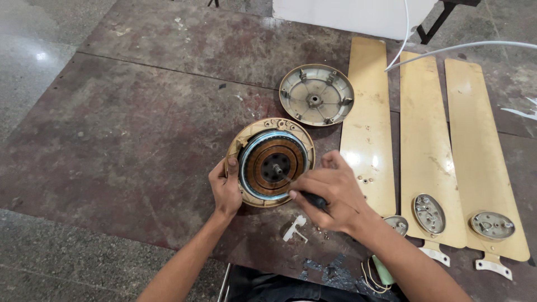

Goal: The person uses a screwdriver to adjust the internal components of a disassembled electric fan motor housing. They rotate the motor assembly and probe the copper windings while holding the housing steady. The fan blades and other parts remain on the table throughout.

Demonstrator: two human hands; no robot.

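Near centre of stained surface: ceiling fan motor, open, copper windings exposed. Left hand grips motor's left rim. Right hand closed around black-handled screwdriver, tip at central shaft. Removed cover lies far right of motor; three yellow blades further right.

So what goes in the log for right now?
left hand: steadies motor | right hand: screwdriver at hub | cover, blades aside
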